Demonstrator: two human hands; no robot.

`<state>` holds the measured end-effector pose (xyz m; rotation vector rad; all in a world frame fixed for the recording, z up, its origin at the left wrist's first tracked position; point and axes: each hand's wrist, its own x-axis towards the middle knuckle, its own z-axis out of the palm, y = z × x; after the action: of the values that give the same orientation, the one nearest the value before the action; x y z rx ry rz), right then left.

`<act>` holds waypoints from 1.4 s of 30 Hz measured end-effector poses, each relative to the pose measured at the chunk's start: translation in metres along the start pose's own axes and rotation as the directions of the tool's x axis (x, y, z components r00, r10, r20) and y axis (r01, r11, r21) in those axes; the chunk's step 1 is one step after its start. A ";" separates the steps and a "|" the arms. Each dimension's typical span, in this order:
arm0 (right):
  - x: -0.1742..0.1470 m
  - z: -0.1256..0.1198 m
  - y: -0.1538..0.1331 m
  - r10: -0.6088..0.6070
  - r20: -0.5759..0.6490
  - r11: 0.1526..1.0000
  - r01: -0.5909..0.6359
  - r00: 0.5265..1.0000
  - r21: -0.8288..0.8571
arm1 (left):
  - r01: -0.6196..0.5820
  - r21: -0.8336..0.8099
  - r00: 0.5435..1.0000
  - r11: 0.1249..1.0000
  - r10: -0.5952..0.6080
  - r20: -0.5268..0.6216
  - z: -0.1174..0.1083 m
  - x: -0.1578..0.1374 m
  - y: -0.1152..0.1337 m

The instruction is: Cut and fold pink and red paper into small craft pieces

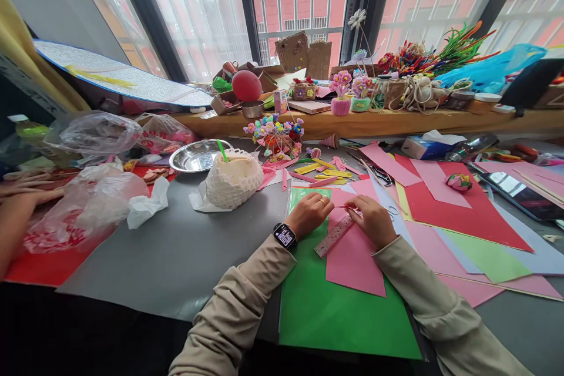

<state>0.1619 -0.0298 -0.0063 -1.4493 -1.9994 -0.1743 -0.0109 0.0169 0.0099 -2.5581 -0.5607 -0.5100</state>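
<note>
Well, left hand [308, 213]: pinching a pink strip [339, 207] with my right hand [373, 222].
Foam net [233, 187]: left of them, around a pale object [240, 160], green straw [221, 150].

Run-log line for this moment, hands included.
left hand: holds thin pink strip | right hand: holds strip's other end | ruler: partly over pink paper | green sheet: beneath both

shiny metal plate [187, 160] toward the far edge of the table [176, 258]; at the near edge, a glossy green sheet [348, 329] under matt paper [356, 264]; wrinkled cloth sleeves [240, 294].
</note>
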 end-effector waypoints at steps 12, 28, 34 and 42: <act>-0.002 -0.004 -0.001 0.026 0.010 1.000 -0.026 1.000 0.007 | 0.018 0.004 1.000 1.000 -0.018 -0.004 0.001 0.000 -0.001; 0.000 -0.002 0.000 0.118 0.029 0.993 -0.118 0.993 0.015 | 0.018 -0.007 1.000 1.000 -0.017 0.011 0.002 0.000 0.000; 0.000 -0.001 0.001 0.166 0.015 0.986 -0.166 0.986 0.027 | 0.100 -0.007 0.995 0.995 -0.100 -0.002 0.003 0.000 -0.003; -0.001 0.000 0.006 0.255 -0.015 0.966 -0.254 0.967 0.042 | 0.340 0.008 0.936 0.940 -0.338 -0.096 0.001 -0.008 -0.020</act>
<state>0.1671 -0.0283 -0.0086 -1.6551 -1.7703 -0.0379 -0.0263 0.0313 0.0125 -2.4071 -0.9762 -0.7311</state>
